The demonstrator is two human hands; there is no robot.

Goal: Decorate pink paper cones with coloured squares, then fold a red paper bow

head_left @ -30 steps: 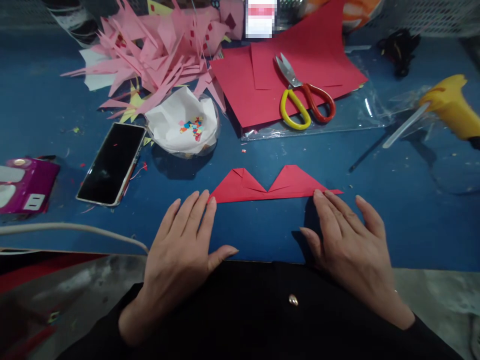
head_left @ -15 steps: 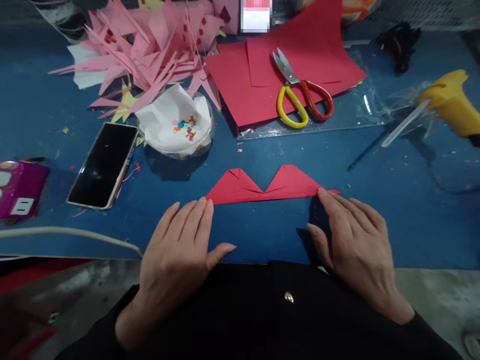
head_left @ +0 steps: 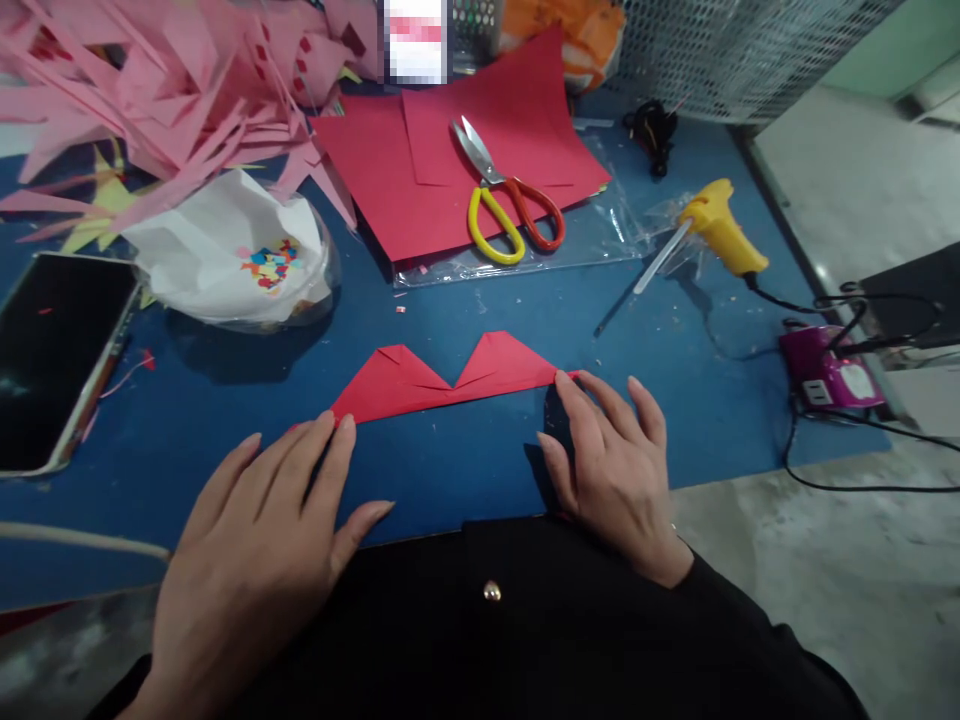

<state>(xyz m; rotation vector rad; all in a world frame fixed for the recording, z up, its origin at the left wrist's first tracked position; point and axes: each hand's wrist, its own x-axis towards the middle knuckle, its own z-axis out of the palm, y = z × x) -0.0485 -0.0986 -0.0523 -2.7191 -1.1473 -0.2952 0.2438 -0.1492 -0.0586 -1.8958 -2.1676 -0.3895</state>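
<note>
A folded piece of red paper (head_left: pixel 450 385) with two blunt peaks and a V-shaped dip between them lies flat on the blue tabletop (head_left: pixel 450 460). The fingertips of my left hand (head_left: pixel 270 520) rest on its left end, with the fingers stretched out and the thumb apart. At the right end, my right hand (head_left: pixel 611 455) touches the paper with its fingertips, fingers extended and thumb spread. Both outer tips of the paper are partly covered by my fingers.
Scissors (head_left: pixel 491 180) lie on red paper sheets (head_left: pixel 375 200) behind. A paper-lined bowl (head_left: pixel 225 260) holds small coloured bits. Around are a phone (head_left: pixel 60 350), pink paper strips (head_left: pixel 172 90), a yellow glue gun (head_left: pixel 720 225), a purple box with sockets (head_left: pixel 825 370) and a wire basket (head_left: pixel 690 60).
The view has swung to the right, so everything appears shifted left, and the purple socket box with cables now shows at right. Both hands stay on the folded paper's ends.
</note>
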